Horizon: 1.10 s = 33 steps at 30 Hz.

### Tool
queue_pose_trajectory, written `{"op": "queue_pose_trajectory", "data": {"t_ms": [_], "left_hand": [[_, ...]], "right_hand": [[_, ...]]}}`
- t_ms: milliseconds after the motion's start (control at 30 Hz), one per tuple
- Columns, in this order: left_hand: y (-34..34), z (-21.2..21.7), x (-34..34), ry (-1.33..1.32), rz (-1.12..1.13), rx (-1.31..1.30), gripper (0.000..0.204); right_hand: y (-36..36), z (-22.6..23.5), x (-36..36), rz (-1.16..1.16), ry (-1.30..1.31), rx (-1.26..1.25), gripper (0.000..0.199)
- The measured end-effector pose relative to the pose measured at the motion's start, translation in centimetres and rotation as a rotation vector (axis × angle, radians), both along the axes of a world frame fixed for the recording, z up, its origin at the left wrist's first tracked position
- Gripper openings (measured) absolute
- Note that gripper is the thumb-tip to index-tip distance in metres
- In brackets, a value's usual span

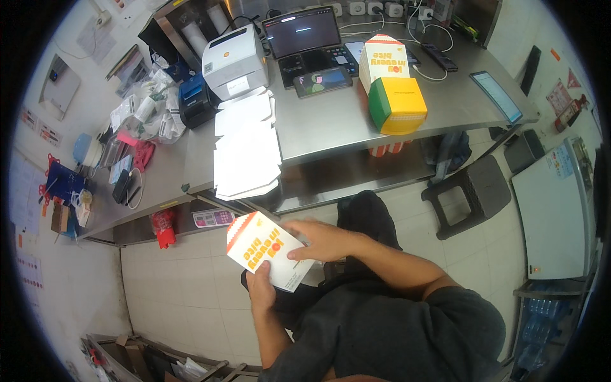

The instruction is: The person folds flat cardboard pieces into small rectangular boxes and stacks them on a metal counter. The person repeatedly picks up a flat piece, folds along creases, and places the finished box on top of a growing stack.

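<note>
A white food carton (266,253) with orange-yellow lettering and a red zigzag edge is held over my lap, tilted. My left hand (261,288) grips its lower left edge, thumb on the printed face. My right hand (324,240) closes on the opposite edge with the thumb in front; the other fingers are partly hidden behind the carton. On the steel table ahead lies a stack of flat white carton blanks (247,149). Further right stand a folded white carton (384,58) with similar print and a yellow-and-green box (400,105).
A label printer (234,62), a laptop (302,32), a phone (323,82) and a tablet (496,95) are on the steel table (331,130). Plastic-wrapped items (149,111) crowd its left part. A dark stool (474,191) and a white fridge (554,210) stand to the right.
</note>
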<state>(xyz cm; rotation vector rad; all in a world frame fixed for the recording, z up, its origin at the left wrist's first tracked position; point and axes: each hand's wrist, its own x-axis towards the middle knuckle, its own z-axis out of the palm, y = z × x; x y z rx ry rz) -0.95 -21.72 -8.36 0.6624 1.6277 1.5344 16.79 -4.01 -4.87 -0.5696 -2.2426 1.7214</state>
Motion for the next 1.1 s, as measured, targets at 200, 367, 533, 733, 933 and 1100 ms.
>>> {"op": "queue_pose_trajectory", "data": {"t_ms": [200, 367, 533, 733, 933, 1100], "left_hand": [[1.5, 0.9, 1.0, 0.037, -0.125, 0.195, 0.069], [1.7, -0.3, 1.5, -0.053, -0.072, 0.351, 0.071], [2.6, -1.9, 1.1, -0.126, 0.010, 0.382, 0.051], [3.5, -0.4, 3.5, -0.267, -0.066, 0.209, 0.066], [4.0, 0.4, 4.1, -0.127, -0.274, 0.116, 0.070], [4.6, 0.5, 3.9, -0.103, -0.291, 0.102, 0.068]], "right_hand": [[0.0, 0.1, -0.9, -0.038, 0.143, -0.434, 0.046], [-1.3, -1.1, -1.0, -0.237, 0.405, -0.617, 0.041], [-1.0, -2.1, -0.3, -0.099, 0.416, -0.591, 0.049], [-0.4, -0.9, 1.0, -0.284, 0.107, -0.417, 0.057], [8.4, 5.9, 6.9, -0.481, 0.459, -0.503, 0.041], [19.7, 14.6, 14.4, -0.817, 0.455, -0.141, 0.041]]}}
